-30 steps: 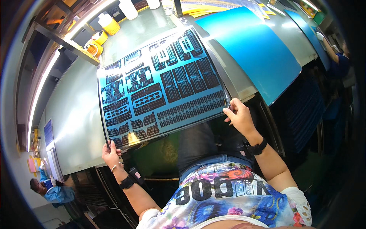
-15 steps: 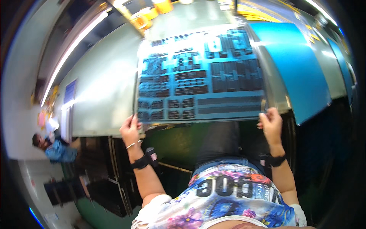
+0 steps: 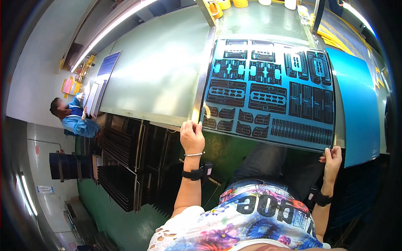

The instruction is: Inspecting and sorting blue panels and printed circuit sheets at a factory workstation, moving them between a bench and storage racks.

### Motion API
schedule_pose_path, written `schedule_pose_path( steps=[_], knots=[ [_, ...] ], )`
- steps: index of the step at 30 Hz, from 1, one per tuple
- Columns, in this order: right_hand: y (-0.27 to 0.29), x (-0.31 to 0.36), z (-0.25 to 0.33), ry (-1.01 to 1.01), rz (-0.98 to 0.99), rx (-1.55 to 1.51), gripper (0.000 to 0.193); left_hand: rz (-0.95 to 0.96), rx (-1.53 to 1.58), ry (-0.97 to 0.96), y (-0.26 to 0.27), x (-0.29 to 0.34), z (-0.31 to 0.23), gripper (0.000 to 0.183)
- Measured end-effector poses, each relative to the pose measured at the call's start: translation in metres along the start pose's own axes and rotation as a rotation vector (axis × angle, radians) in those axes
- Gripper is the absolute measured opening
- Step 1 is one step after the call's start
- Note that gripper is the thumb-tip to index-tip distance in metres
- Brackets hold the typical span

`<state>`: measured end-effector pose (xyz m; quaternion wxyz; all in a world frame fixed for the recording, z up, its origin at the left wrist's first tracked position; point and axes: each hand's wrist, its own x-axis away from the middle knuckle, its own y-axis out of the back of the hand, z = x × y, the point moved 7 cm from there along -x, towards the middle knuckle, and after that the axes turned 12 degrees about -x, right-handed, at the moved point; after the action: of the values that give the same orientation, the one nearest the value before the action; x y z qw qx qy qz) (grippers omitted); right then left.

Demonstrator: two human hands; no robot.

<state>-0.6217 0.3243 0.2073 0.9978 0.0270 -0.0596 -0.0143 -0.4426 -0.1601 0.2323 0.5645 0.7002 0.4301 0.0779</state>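
A large blue sheet with black printed outlines (image 3: 268, 90) spreads in front of me over the table, its near edge close to my body. At its near left corner, my left hand (image 3: 192, 137) is closed, fingertips pinching the edge beside a pale metal strip (image 3: 203, 83). The near right corner is pinched between thumb and fingers of my right hand (image 3: 332, 161). Both wrists carry black bands. To the right of the patterned sheet lies a plain blue sheet (image 3: 358, 108), partly overhanging the table's front edge.
A pale, shiny tabletop (image 3: 155, 71) stretches to the left. Dark stacked racks (image 3: 119, 167) stand below it. Another person in a blue jacket (image 3: 79, 119) holds a panel at the far left. Yellow tape rolls (image 3: 224, 5) and white containers sit along the back.
The whole view has shifted, so sheet, table and hands appear farther right and lower. The patterned sheet is sharper now. Both hands still grip its near corners.
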Motion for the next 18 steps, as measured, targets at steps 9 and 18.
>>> schedule_pose_path(
  steps=[9,18],
  knots=[
    [-0.004,0.001,0.008,-0.015,-0.074,0.009,0.021,-0.024,0.07,0.34,-0.015,0.014,0.012,0.033],
    [-0.05,-0.02,0.084,0.453,0.346,1.213,0.047,0.277,0.619,0.461,-0.035,0.032,0.038,0.026]
  ],
)
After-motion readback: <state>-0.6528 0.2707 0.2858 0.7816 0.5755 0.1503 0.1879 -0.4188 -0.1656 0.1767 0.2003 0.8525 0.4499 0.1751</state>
